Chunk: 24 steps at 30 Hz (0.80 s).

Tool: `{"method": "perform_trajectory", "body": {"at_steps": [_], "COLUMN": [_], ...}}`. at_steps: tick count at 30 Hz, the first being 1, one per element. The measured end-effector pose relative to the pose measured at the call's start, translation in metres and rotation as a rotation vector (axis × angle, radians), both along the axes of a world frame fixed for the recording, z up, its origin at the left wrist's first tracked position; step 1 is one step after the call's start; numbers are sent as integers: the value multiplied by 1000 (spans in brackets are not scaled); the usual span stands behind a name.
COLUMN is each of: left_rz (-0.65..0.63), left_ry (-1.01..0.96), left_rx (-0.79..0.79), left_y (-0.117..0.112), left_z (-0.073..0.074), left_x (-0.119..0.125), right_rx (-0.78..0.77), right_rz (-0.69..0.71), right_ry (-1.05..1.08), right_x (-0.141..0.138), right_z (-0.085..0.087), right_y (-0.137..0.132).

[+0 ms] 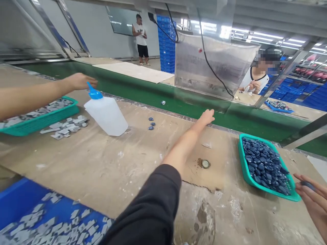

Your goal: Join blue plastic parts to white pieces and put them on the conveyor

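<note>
My left hand [206, 117], at the end of a black sleeve, reaches over the near edge of the green belt [189, 102]. Its fingers are bent together, and whatever they hold is hidden. At the right edge my right hand [313, 197] is partly cut off; a small dark blue plastic piece [308, 185] sits between its fingers. Just left of it stands a teal basket [245, 175] heaped with dark blue pieces [265, 165]. Below my left hand a bottle cap [205, 164] lies on cardboard beside a wet spot.
Another person's bare arm [41, 97] reaches in from the left, near a white squeeze bottle [108, 115] with a blue nozzle. Grey pieces [67, 127] lie beside a teal basket [38, 126] and in a blue bin [15, 200]. Across the belt a co-worker [257, 80] sits.
</note>
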<state>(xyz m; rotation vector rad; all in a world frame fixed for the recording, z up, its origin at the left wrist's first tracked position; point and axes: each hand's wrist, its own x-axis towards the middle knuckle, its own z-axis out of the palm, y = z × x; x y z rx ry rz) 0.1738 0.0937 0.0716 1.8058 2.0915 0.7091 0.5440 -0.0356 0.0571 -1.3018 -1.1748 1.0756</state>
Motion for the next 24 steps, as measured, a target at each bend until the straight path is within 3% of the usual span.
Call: {"method": "perform_trajectory", "body": {"at_steps": [3, 6, 9, 12, 15, 19, 24], "left_rz": [-42, -49, 17, 33, -49, -113, -33], "left_ry": [-79, -445, -975, -1222, -1286, -1286, -1305], "left_rx": [109, 163, 112, -23, -131, -125, -94], "left_y": [-37, -96, -156, -198, -216, -222, -225], "left_z": [0, -3, -8, -17, -26, -27, -21], "left_x": [-9, -19, -24, -25, -23, -21, -23], "right_rx": [20, 5, 17, 14, 120, 405, 811], "right_rz": [51, 265, 517, 688, 760, 819, 839], "right_ry": [-3, 37, 36, -24, -158, -491, -880], "right_x": [-52, -103, -140, -163, -173, -178, -186], "right_z": [17, 24, 16, 2, -7, -5, -7], "right_y": [-9, -10, -7, -3, -2, -6, -13]}}
